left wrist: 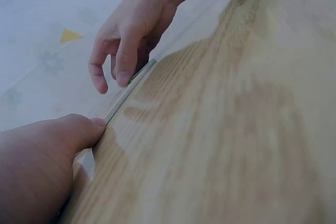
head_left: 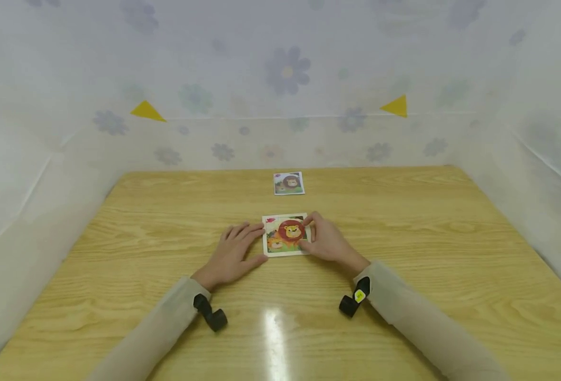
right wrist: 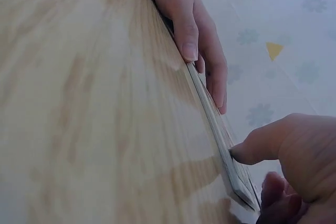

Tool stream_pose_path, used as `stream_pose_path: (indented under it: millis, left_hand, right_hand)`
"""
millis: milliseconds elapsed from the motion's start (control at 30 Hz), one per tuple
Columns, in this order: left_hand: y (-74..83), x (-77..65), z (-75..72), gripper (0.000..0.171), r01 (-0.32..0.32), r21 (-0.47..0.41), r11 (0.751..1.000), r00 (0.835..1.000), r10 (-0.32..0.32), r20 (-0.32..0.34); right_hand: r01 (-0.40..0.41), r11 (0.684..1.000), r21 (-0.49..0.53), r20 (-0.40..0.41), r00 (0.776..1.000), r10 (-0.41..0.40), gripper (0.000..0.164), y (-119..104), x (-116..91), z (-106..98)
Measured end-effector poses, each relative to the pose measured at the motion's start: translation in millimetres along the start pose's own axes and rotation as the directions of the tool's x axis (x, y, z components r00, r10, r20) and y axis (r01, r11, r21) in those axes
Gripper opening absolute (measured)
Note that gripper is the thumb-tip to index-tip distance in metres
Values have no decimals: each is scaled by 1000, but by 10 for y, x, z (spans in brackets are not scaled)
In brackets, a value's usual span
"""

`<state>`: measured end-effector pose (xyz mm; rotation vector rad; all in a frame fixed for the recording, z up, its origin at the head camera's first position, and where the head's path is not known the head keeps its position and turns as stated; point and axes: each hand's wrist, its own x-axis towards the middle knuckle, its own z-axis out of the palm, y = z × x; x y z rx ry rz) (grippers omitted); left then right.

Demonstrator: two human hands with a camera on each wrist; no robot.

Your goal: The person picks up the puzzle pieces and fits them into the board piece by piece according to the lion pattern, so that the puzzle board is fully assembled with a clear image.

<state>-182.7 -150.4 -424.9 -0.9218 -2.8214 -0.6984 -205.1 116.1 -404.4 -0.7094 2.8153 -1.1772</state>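
A lion jigsaw puzzle (head_left: 286,253) in a white-edged tray lies flat on the wooden table between the two hands. Along its left edge rests the left hand (head_left: 235,254), fingers nearly straight, thumb at the near left corner. The right hand (head_left: 328,239) bends over the puzzle's right side, index finger at the top and thumb lower down, pinching a piece at the picture's right part. In the right wrist view the thumb (right wrist: 257,145) is down on the tray's near side. The palm hides part of the right border.
Beyond the puzzle, a small card (head_left: 288,183) with the same lion picture lies near the table's back edge. A white flowered sheet (head_left: 242,69) with two yellow triangles encloses the table (head_left: 166,201). Black wrist cameras sit on both sleeves.
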Motion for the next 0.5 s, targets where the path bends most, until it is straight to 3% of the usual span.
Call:
stream_pose_path:
  millis: [200, 400, 500]
  left_hand:
    - [0, 21, 9, 63, -15, -3, 1000, 1000, 15, -11]
    - [-50, -111, 8, 65, 25, -2, 1000, 1000, -25, 5]
    - [-90, -214, 9, 66, 52, 3, 999, 999, -52, -1]
  right_hand:
    - [-32, 999, 9, -15, 999, 32, 47, -12, -25, -8]
    - [-30, 965, 262, -2, 999, 32, 49, 143, -96, 71]
    - [8, 951, 311, -15, 1000, -3, 46, 187, -150, 98]
